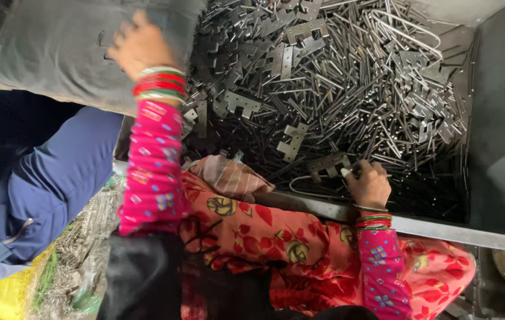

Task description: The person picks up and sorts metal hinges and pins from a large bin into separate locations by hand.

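Dim workshop corner, grey metal tray (495, 178) heaped with thin steel rods (347, 89) and notched flat brackets (294, 141). Right hand (369, 184) at the tray's near edge, fingers curled into the pile, pinching a small metal piece (345, 172) beside a notched bracket. Left hand (140, 44) at the far left corner, fingers clenched on a grey sack (51, 53) draped over the tray's left rim. Blue-sleeved person (45, 172) just left of the tray.

Your left hand (140, 44) grips the grey cloth sack (57, 53) in the frame's upper left. Your right hand (369, 185), lower centre-right, pinches a flat notched steel bracket (329, 166) among thin metal rods (347, 89) filling the grey metal tray (495, 178).
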